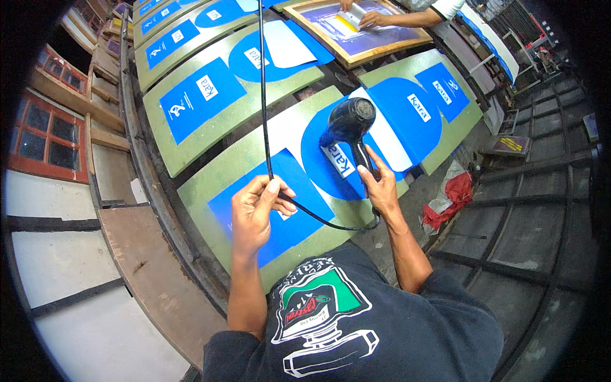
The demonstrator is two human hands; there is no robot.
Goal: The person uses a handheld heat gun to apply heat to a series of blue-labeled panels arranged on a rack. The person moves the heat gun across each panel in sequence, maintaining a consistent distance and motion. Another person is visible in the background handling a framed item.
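Observation:
My right hand (382, 184) is closed around the handle of a black hair dryer (352, 117), held above a blue printed fabric piece (315, 162) with a rounded edge. Its black power cord (263, 95) loops from the handle to my left hand (260, 205), whose fingers pinch it, and then runs up out of the picture. Under my left hand lies a blue rectangular printed piece (291, 167). Both pieces rest on a green board (200, 191). The dryer hides part of the rounded piece, and my left hand covers some of the rectangle's print.
Further green boards (167, 160) with blue printed pieces stand in rows beyond. At the top, another person's hands (372, 19) hold a squeegee (351, 19) on a wood-framed printing screen (355, 59). A red and white cloth or bag (458, 188) lies to the right. A dark rail (157, 205) runs along the left.

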